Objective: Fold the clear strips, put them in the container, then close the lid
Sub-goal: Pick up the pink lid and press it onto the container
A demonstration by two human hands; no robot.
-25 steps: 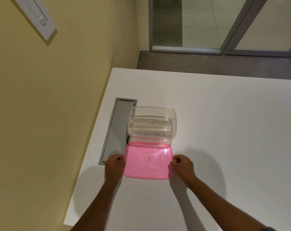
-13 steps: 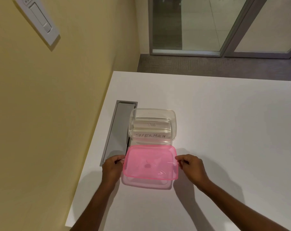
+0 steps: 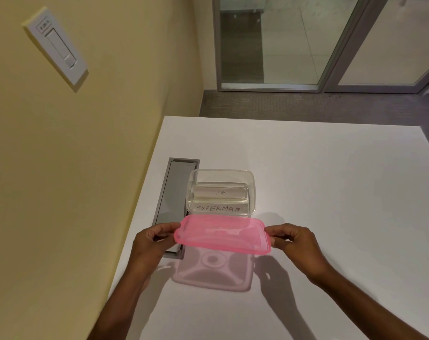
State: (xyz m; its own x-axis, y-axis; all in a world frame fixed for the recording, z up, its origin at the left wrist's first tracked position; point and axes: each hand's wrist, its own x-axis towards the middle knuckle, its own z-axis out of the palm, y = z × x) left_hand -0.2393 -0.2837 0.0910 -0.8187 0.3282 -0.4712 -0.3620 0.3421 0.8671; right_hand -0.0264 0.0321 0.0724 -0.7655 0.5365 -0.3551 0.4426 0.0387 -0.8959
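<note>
A clear rectangular container (image 3: 251, 190) stands open on the white table (image 3: 319, 182). Inside it lie folded clear strips (image 3: 219, 200), one lettered "DOG" and one "SUPERMAN". A translucent pink lid (image 3: 222, 235) hangs in the air just in front of the container, nearly level, casting a pink shadow on the table below. My left hand (image 3: 152, 241) pinches the lid's left edge. On the opposite side my right hand (image 3: 295, 241) pinches its right edge.
A grey recessed cable hatch (image 3: 173, 192) runs along the table's left side, touching the container's left wall. A yellow wall with a light switch (image 3: 56, 49) is to the left. Glass doors (image 3: 306, 40) and grey carpet lie beyond the table's far edge.
Both hands have lifted the pink lid off the table and raised it toward the container. It lay flat a second ago and now hovers above its own shadow.
</note>
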